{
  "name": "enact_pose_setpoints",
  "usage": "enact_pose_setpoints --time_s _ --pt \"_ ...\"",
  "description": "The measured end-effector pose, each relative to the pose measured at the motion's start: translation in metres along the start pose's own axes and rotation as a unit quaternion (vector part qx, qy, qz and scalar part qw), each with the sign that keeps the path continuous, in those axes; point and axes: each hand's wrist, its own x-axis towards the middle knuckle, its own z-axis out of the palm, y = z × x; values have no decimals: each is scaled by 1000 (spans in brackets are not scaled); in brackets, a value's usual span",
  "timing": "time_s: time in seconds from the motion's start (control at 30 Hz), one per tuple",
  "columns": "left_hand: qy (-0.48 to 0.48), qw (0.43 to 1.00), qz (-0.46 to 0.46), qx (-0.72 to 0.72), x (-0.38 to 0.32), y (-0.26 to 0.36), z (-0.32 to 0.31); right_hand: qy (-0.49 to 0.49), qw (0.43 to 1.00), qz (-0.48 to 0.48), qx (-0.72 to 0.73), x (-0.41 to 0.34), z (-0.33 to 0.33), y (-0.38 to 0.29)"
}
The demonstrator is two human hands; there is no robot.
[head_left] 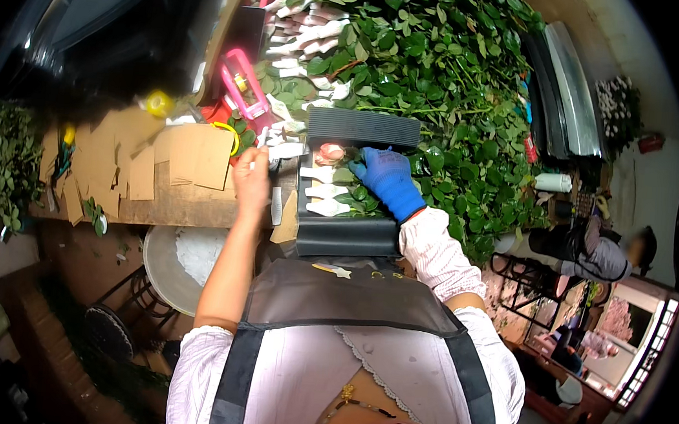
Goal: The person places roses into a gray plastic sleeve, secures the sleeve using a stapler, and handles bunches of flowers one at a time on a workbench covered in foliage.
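Note:
My left hand (252,176), bare, pinches a small white piece, perhaps a foam net sleeve, above the wooden table's edge. In a blue knitted glove, my right hand (384,177) is closed around the stem of a pink rose (330,153), just below its bloom. The rose lies in a dark trough with a ribbed back wall (363,128). Nearer me in the trough, several roses with white net sleeves (327,191) over their heads lie side by side, leaves to the right. The fingers around the stem are partly hidden.
Leafy rose stems (444,60) with sleeved heads are heaped beyond the trough. Cardboard pieces (213,156), a pink tape dispenser (245,84) and a yellow tape roll (159,103) lie to the left. A white tub (156,264) stands below the table. Another person (599,254) is at the right.

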Motion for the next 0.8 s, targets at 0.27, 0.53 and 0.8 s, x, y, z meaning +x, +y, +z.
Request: enact_pose_setpoints --time_s 0.27,0.53,0.8 --pt "-178 946 21 271 -25 39 24 -58 997 -33 -32 -1 -2 -4" --pt "-145 988 55 -4 -10 16 -28 -86 993 -70 24 -6 -13 7" --pt "-313 899 -26 306 -36 30 18 -117 990 -24 -77 -10 -7 -19"
